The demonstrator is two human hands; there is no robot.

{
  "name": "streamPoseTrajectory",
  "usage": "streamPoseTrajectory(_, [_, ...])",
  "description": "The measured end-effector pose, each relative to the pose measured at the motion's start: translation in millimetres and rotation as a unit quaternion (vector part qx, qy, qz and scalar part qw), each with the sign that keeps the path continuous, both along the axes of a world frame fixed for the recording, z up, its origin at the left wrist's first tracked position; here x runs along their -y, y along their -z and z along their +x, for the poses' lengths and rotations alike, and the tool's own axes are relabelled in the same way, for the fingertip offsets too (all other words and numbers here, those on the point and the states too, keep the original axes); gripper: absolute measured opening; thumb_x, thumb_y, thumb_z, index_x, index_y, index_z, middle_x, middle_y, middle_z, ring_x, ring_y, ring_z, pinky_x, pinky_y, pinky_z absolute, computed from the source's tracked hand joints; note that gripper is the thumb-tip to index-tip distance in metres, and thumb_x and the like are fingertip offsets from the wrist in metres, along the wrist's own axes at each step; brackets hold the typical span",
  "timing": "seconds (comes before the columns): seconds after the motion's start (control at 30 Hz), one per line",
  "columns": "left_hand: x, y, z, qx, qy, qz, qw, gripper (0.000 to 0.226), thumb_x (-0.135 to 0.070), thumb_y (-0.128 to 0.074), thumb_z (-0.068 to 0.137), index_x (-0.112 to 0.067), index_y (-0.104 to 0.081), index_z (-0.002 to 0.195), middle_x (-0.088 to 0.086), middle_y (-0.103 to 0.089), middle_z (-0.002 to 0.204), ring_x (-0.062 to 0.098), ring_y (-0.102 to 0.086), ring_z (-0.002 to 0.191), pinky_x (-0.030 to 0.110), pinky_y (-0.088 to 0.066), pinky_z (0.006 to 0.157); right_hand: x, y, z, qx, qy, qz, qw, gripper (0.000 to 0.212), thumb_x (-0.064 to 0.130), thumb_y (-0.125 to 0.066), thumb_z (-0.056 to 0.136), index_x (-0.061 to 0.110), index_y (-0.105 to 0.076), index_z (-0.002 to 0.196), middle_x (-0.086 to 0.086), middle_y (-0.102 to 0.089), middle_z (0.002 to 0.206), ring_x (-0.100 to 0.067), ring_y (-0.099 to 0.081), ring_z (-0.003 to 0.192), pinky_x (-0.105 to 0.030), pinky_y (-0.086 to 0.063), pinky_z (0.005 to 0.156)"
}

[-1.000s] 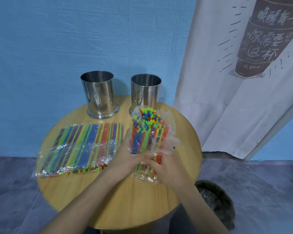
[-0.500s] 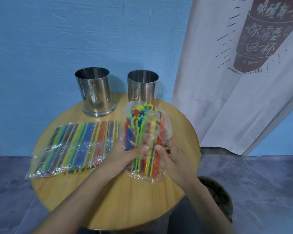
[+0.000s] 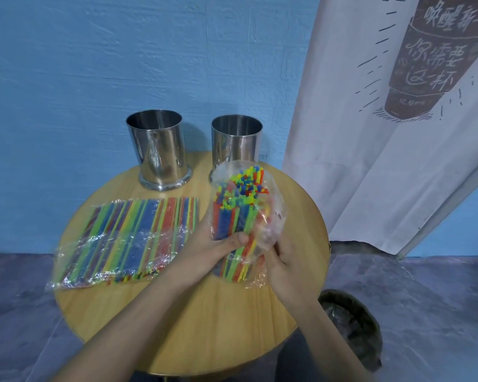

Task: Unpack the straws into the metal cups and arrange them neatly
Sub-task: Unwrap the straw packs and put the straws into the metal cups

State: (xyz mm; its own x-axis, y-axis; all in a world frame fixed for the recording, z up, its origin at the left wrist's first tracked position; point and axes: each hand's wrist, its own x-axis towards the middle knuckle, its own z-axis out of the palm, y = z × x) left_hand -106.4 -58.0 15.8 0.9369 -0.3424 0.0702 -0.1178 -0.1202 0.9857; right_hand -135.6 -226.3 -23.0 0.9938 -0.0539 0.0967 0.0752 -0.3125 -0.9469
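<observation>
Straws (image 3: 236,216): one bundle in a clear wrapper (image 3: 271,230), held upright over the table's (image 3: 204,326) right half; whether its lower end touches the tabletop cannot be told
Writing: brown brush characters on the printed cup drawing of the banner (image 3: 370,150), reading 唤醒新一 (cut off at the frame edge), 你需要 and 这杯; the small print lower down is too small to read
Wall (image 3: 122,56): blue, rough plaster, behind the table
Banner: white cloth, hanging beyond the table's right side down to the floor
Table: round, light wood grain
Bin (image 3: 351,329): dark, lined with a bag, on the floor under the table's right edge
Flat pack (image 3: 127,238): a second wrapped pack of straws lying flat on the table's left half
Left metal cup (image 3: 158,150): upright at the table's far edge; shiny steel with a flared foot
Right metal cup (image 3: 236,139): upright at the table's far edge, apart from the other; its base is hidden behind the bundle's top
Left hand (image 3: 204,249): grasping the bundle at mid-height, thumb across its front
Right hand (image 3: 287,263): fingers curled, pinching the loose wrapper at the bundle's right side
Look: thin straws in red, blue, green, yellow and orange; tips uneven at the top; wrapper crumpled and glossy
</observation>
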Motion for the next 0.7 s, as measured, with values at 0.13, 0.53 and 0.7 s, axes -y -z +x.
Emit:
streamPoseTrajectory(0.13, [1, 11, -3, -0.021, -0.006, 0.0, 1.0, 0.059, -0.067, -0.085, 0.06, -0.091, -0.041, 0.092, -0.028, -0.073, 0.11, 0.007, -0.073, 0.104, 0.036, -0.06, 0.092, 2, -4, -8, -0.081, 0.027, 0.036, 0.996, 0.024, 0.066, -0.039, 0.096, 0.047, -0.053, 0.099, 0.026, -0.058, 0.099, 0.012, -0.057, 0.094, -0.015, -0.04, 0.093])
streamPoseTrajectory(0.53, [2, 15, -9, -0.045, 0.011, 0.106, 0.993, 0.036, -0.026, -0.055, 0.104, -0.056, -0.038, 0.116, -0.038, -0.065, 0.099, -0.005, -0.066, 0.105, 0.014, -0.055, 0.088, -1, -5, 3, -0.051, -0.077, 0.039, 0.995, 0.028, 0.026, -0.068, 0.097, 0.04, -0.053, 0.116, 0.043, -0.066, 0.095, 0.018, -0.064, 0.092, -0.003, -0.047, 0.071])
streamPoseTrajectory(0.7, [3, 15, -1, -0.096, -0.01, 0.135, 0.986, 0.135, -0.112, -0.018, 0.043, -0.043, -0.016, 0.159, -0.016, -0.035, 0.154, 0.01, -0.041, 0.137, 0.042, -0.029, 0.123, -1, -7, 7, -0.06, -0.063, 0.067, 0.994, 0.037, 0.051, -0.067, 0.085, 0.039, -0.053, 0.118, 0.043, -0.067, 0.097, 0.018, -0.065, 0.091, -0.002, -0.047, 0.071])
